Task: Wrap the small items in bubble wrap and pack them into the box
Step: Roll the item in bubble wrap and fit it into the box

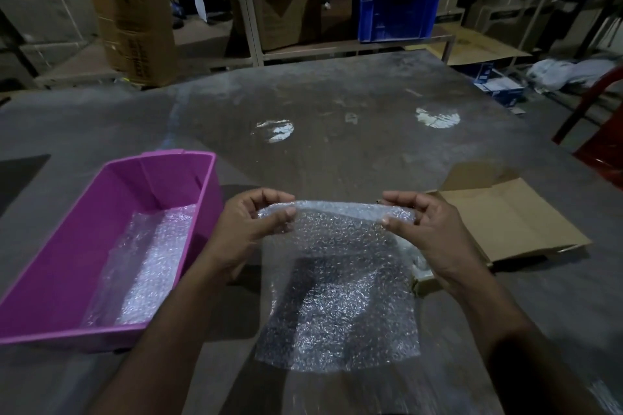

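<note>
Table: a big grey table (337, 84) fills most of the view. It looks dusty and scratched, and two bright spots of light shine on it.

Room: it is dim, like a storeroom. Behind the table are metal shelves (249, 3) with brown boxes. A tall cardboard box (135, 10) stands at the back left. A blue crate (399, 13) sits on a low shelf, with another brown box on top of it. A red chair (600, 131) pokes in at the right edge.

Pink tub: a pink plastic tub (50, 280) sits on the table to the left. More bubble wrap lies in the bottom of it.

Cardboard box: a flat brown cardboard box (515, 222) lies on the table to the right, just beside the right hand. Its flaps are spread open.

Bubble wrap: a clear sheet of bubble wrap (337, 286) is in the middle, between the two hands. Its top edge is lifted up and the rest hangs down toward the person.

Left hand: the left hand (249, 226) pinches the top left corner of the sheet. The thumb is on the near side and the curled fingers are behind.

Right hand: the right hand (421, 226) pinches the top right corner the same way, thumb in front and fingers curled behind.

Arms: both bare arms reach up from the bottom of the view, and the hands are level with each other.

Small items: something pale peeks out under the right wrist, but I cannot tell what it is.
</note>
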`<state>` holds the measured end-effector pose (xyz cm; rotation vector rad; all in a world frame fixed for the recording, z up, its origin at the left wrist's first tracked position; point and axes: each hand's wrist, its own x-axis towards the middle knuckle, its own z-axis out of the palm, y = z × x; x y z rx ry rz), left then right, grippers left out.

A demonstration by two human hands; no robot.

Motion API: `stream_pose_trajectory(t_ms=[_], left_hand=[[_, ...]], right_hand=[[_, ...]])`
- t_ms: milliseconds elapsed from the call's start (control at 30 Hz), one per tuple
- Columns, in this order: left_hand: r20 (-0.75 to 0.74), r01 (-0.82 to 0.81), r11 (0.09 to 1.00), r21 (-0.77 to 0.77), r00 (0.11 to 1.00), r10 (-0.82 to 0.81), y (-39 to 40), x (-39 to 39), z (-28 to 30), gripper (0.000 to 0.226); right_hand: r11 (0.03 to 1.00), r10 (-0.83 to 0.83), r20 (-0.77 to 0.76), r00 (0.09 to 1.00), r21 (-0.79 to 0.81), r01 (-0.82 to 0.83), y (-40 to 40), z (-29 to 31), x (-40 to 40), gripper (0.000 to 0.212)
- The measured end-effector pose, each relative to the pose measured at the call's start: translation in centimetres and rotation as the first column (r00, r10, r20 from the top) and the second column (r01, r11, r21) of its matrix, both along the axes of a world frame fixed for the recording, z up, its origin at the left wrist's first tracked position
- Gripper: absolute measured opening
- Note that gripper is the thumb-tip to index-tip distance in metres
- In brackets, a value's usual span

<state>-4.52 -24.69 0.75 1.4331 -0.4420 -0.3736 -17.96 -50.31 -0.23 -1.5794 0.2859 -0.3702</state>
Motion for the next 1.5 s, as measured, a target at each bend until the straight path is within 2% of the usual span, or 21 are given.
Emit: stream_pose_trajectory(t_ms=[133, 267, 367, 400, 500, 633, 733, 867, 967, 1067, 1133, 1233, 1300, 1367, 1467, 1500], left_hand=[[0.089, 0.005, 1.000, 0.000, 0.996, -0.005, 0.2, 0.4, 0.3, 0.013], [0.089, 0.050, 0.998, 0.045, 0.995, -0.054, 0.3, 0.4, 0.9, 0.016], [0.072, 0.116, 0.989, 0.094, 0.990, -0.123, 0.1, 0.4, 1.1, 0.044], [0.074, 0.122, 0.987, 0.103, 0.989, -0.130, 0.1, 0.5, 1.0, 0.045], [0.098, 0.100, 0.988, 0.116, 0.989, -0.111, -0.1, 0.4, 1.0, 0.028], [0.194, 0.084, 0.983, 0.163, 0.974, -0.116, -0.1, 0.4, 1.2, 0.028], [0.139, 0.124, 0.985, 0.124, 0.980, -0.141, 0.0, 0.3, 1.2, 0.029], [-0.004, 0.163, 0.986, 0.035, 0.987, -0.163, 0.1, 0.0, 1.1, 0.027], [0.023, 0.100, 0.995, 0.027, 0.995, -0.101, -0.2, -0.1, 1.2, 0.025], [0.045, 0.055, 0.998, -0.004, 0.997, -0.055, -0.5, 0.0, 1.0, 0.041], [0.073, 0.045, 0.999, 0.017, 0.996, -0.047, -0.4, 0.2, 0.7, 0.051], [0.101, 0.004, 0.998, 0.057, 0.995, -0.010, -0.2, 0.3, 0.7, 0.030], [0.129, 0.000, 0.999, 0.047, 0.992, -0.006, -0.2, 0.3, 0.8, 0.022], [0.141, 0.030, 0.999, 0.040, 0.989, -0.036, -0.3, 0.4, 0.8, 0.024], [0.088, 0.109, 0.994, 0.015, 0.990, -0.110, -0.3, 0.3, 0.7, 0.011], [0.068, 0.128, 0.991, 0.027, 0.989, -0.130, -0.2, 0.2, 0.7, 0.013]], right_hand=[[0.999, -0.030, -0.018, 0.999, -0.046, 0.029, 0.2, 0.1, 0.2, 0.014], [0.999, -0.035, 0.006, 0.999, -0.027, 0.035, 0.8, 0.7, 0.2, 0.007], [0.998, -0.040, 0.037, 0.999, -0.041, 0.042, 1.2, 1.1, 0.2, 0.011], [0.998, -0.038, 0.047, 0.998, -0.048, 0.041, 1.3, 1.1, 0.2, 0.014], [0.999, -0.038, 0.065, 0.997, -0.028, 0.040, 1.2, 1.3, 0.4, 0.020], [1.000, 0.003, 0.049, 0.999, 0.011, -0.003, 0.8, 1.0, 0.6, 0.024], [0.997, 0.028, 0.040, 0.999, 0.069, -0.030, 0.7, 0.9, 0.6, 0.028], [0.998, 0.037, 0.006, 0.999, 0.053, -0.038, 0.3, 0.8, 0.5, 0.023], [0.996, 0.055, -0.002, 0.998, 0.066, -0.055, 0.3, 0.7, 0.6, 0.020], [0.996, 0.027, 0.020, 0.999, 0.083, -0.028, 0.5, 0.6, 0.8, 0.018], [0.994, 0.021, 0.036, 0.999, 0.109, -0.025, 0.4, 0.6, 1.0, 0.030], [0.989, 0.040, 0.042, 0.998, 0.141, -0.045, 0.2, 0.8, 1.1, 0.040], [0.991, 0.036, 0.044, 0.998, 0.128, -0.042, 0.3, 0.9, 1.2, 0.031], [0.993, 0.025, 0.048, 0.999, 0.114, -0.030, 0.4, 0.8, 1.3, 0.022], [0.995, 0.037, 0.044, 0.998, 0.091, -0.041, 0.4, 0.9, 1.2, 0.018], [0.996, 0.036, 0.042, 0.998, 0.085, -0.039, 0.4, 1.0, 1.2, 0.016]])
